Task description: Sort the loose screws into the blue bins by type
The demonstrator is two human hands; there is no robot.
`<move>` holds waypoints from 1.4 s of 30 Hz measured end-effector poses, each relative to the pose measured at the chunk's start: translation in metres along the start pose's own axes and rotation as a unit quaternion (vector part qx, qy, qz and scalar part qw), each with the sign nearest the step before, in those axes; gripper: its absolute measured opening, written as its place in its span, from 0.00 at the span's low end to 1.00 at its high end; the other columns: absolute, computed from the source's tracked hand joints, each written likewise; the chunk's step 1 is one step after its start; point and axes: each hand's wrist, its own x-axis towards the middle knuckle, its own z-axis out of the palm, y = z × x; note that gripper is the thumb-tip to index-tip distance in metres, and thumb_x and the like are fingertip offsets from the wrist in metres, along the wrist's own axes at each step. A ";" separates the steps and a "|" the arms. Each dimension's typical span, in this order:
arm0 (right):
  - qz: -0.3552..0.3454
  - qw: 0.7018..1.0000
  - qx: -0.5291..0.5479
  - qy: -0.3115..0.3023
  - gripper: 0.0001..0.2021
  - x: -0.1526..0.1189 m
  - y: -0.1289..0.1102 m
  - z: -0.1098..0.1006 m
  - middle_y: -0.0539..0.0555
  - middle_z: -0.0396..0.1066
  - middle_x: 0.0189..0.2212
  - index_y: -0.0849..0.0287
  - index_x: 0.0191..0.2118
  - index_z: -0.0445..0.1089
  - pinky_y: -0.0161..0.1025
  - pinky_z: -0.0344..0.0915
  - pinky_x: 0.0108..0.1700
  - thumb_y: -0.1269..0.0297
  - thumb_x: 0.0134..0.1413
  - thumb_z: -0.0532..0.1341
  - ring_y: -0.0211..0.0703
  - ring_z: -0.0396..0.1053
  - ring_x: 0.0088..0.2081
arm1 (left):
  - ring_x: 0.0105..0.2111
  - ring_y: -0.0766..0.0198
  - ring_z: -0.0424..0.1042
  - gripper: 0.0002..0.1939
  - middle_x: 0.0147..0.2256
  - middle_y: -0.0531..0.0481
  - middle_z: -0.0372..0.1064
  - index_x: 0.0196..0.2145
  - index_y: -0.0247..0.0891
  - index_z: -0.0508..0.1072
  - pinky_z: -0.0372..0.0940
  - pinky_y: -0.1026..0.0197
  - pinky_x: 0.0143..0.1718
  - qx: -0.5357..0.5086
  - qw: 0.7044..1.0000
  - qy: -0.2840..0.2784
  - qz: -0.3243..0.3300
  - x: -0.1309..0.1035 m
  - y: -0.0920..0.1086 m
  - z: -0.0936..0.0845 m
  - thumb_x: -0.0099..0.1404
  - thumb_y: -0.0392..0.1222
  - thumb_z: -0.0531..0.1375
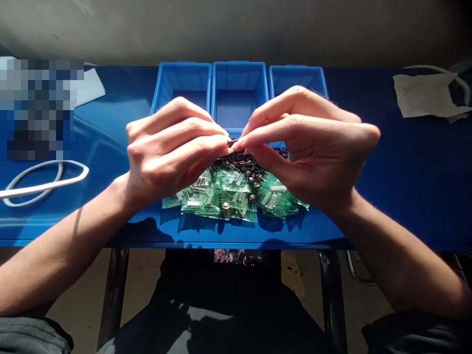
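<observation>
My left hand (173,147) and my right hand (309,152) meet fingertip to fingertip above the table. A small dark screw (232,142) shows between them, its threaded shank partly covered; both hands pinch it. Below lies a loose pile of dark screws (241,161), partly hidden by my fingers. Several green clear packets (241,204) holding small whitish and metallic pieces surround the pile's near side. A brass-coloured hex-head piece (226,206) rests on one packet.
Three blue bins (239,110) stand side by side at the back of the blue table (391,187). A white cable (44,189) loops at the left. Pale crumpled paper (424,96) lies at the far right. The table's front edge runs close to my lap.
</observation>
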 end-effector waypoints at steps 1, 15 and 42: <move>-0.001 1.000 0.000 0.004 0.08 0.000 0.000 0.001 0.51 0.84 0.44 0.49 0.45 0.85 0.44 0.85 0.50 0.68 0.76 0.68 0.43 0.83 0.46 | 0.46 0.57 0.86 0.05 0.45 0.53 0.85 0.52 0.42 0.81 0.84 0.51 0.44 -0.001 1.000 -0.003 -0.012 -0.001 0.000 -0.001 0.83 0.41 0.65; 0.035 0.999 0.000 -0.029 0.08 -0.003 -0.004 0.001 0.53 0.85 0.44 0.52 0.46 0.86 0.49 0.85 0.50 0.66 0.77 0.68 0.45 0.84 0.46 | 0.43 0.57 0.86 0.06 0.44 0.50 0.85 0.50 0.42 0.79 0.84 0.52 0.43 -0.026 0.999 -0.022 -0.016 0.004 0.004 -0.003 0.78 0.35 0.68; -0.016 0.945 -0.315 0.086 0.06 0.014 0.042 -0.046 0.57 0.84 0.33 0.57 0.39 0.85 0.46 0.68 0.34 0.67 0.71 0.70 0.46 0.76 0.29 | 0.73 0.46 0.73 0.13 0.72 0.44 0.72 0.61 0.45 0.81 0.85 0.44 0.63 0.010 0.986 -0.131 -0.104 -0.013 -0.018 0.005 0.83 0.42 0.65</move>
